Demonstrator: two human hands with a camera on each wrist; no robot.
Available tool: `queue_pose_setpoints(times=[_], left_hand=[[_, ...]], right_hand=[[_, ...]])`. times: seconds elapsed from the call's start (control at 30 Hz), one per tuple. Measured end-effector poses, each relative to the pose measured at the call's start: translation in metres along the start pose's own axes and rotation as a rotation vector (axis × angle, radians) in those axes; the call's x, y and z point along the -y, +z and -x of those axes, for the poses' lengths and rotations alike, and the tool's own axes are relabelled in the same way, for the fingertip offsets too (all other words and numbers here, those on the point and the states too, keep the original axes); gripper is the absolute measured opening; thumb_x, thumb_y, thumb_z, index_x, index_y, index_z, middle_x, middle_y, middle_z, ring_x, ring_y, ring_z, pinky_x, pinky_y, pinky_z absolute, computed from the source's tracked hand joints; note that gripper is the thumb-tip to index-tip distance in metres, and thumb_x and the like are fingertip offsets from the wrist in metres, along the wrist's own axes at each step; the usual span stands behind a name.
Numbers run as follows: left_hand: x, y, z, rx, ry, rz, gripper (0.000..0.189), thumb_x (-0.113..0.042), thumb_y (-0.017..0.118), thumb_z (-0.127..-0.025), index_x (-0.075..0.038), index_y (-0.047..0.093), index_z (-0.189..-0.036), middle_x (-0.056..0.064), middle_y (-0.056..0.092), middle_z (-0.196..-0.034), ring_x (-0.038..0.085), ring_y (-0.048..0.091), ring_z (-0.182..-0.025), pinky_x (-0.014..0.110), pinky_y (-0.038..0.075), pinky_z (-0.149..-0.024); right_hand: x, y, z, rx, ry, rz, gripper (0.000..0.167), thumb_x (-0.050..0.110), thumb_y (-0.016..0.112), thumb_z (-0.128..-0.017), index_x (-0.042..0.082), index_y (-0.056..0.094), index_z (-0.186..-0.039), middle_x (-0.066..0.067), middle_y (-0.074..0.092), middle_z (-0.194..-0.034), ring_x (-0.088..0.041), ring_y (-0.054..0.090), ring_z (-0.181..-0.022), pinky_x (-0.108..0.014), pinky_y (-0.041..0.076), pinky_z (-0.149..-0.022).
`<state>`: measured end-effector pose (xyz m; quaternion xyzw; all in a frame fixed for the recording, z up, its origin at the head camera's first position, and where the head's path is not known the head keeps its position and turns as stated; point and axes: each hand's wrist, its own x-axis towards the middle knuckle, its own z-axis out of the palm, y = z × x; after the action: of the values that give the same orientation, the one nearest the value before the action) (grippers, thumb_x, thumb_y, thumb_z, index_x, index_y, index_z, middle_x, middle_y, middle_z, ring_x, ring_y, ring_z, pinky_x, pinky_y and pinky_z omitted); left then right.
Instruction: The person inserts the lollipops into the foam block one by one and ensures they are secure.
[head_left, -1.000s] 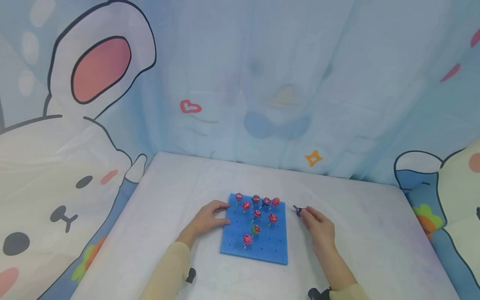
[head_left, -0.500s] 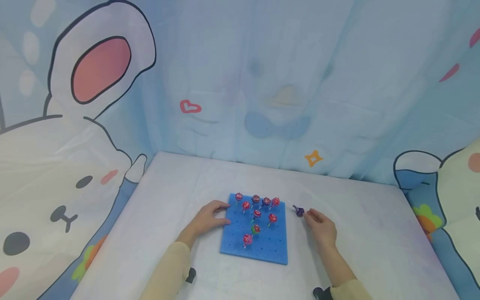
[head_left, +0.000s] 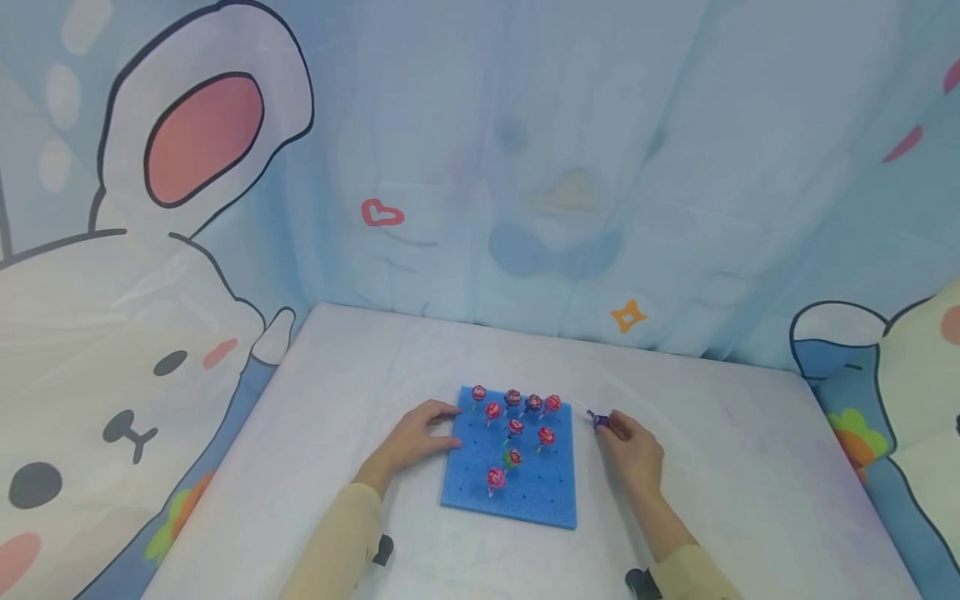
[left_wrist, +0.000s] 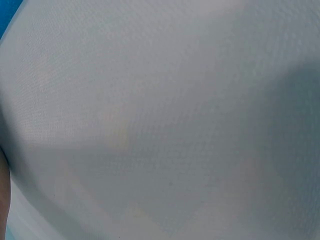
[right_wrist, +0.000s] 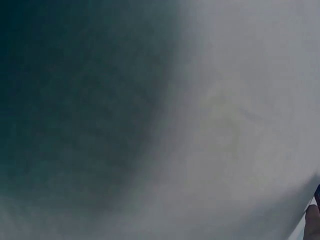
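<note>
A dark purple wrapped lollipop [head_left: 597, 419] lies just right of a blue foam board [head_left: 517, 503], its white stick pointing up and to the left. My right hand [head_left: 634, 452] pinches its head between thumb and fingers. At the board's left edge, my left hand [head_left: 411, 436] rests with thumb and fingers spread, their tips touching the foam. Several lollipops stand upright in the board, among them a pink one [head_left: 496, 478] near the front and a red one [head_left: 546, 436] on the right. In the right wrist view only a fingertip [right_wrist: 312, 223] shows at the corner.
A white cloth [head_left: 360, 358] covers the table. Small holes dot the front part of the board. Behind the table hangs a blue curtain [head_left: 450, 275] with cartoon animals. Dark wrist cameras sit at both cuffs.
Half a second ago the fingers of my right hand had loosened at the lollipop's right side. They have moved left and now pinch its head. My left hand has stayed still.
</note>
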<state>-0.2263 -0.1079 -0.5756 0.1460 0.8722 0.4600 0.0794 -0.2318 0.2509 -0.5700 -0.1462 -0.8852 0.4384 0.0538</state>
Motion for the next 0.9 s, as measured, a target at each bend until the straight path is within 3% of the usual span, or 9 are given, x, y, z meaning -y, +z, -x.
queue_pose_setpoints(times=[0.6, 0.9], left_hand=[[-0.0014, -0.0009, 0.0007, -0.003, -0.009, 0.009, 0.053, -0.033, 0.076, -0.085, -0.015, 0.059, -0.133, 0.001, 0.057, -0.134, 0.021, 0.049, -0.129, 0.042, 0.039, -0.109], [-0.0025, -0.0011, 0.0007, 0.002, -0.010, 0.006, 0.053, -0.032, 0.076, -0.086, -0.015, 0.059, -0.133, 0.001, 0.057, -0.134, 0.021, 0.049, -0.130, 0.042, 0.039, -0.109]], right_hand=[[0.0058, 0.0064, -0.0004, -0.036, -0.148, 0.188, 0.043, 0.004, 0.065, -0.091, -0.006, 0.055, -0.131, -0.026, 0.060, -0.126, -0.041, 0.057, -0.117, -0.051, 0.047, -0.100], [0.0046, 0.0045, -0.0003, -0.069, -0.132, 0.154, 0.041, 0.005, 0.063, -0.093, -0.005, 0.054, -0.132, -0.027, 0.059, -0.127, -0.041, 0.058, -0.116, -0.050, 0.048, -0.098]])
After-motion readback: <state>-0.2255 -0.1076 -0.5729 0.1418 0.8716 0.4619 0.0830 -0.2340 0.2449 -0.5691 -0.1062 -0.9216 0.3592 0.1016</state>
